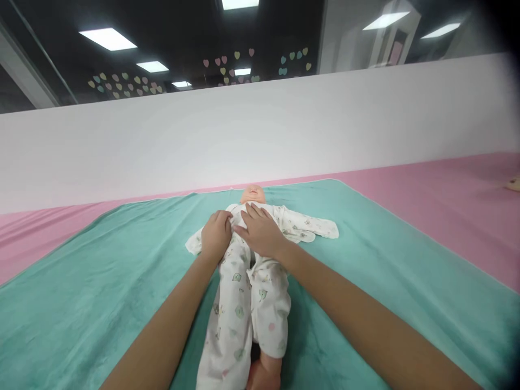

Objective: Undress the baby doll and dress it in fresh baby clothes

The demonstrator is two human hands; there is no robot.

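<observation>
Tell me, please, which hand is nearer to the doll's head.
Right: the right hand is on the torso, fingertips just below the head; the left hand is farther, at the torso's side.

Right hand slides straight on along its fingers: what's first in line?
Probably the lower left edge of the doll's head, just past the collar of the white top the right hand lies over. Depth is unclear; it might pass above.

The printed baby outfit (pixel 236 295) looks like matt cloth, the doll head (pixel 252 194) like smooth plastic. The teal blanket (pixel 134 271) is matt, softly napped fabric; the white wall (pixel 260 132) smooth and matt; the window (pixel 174 40) glossy glass.
</observation>
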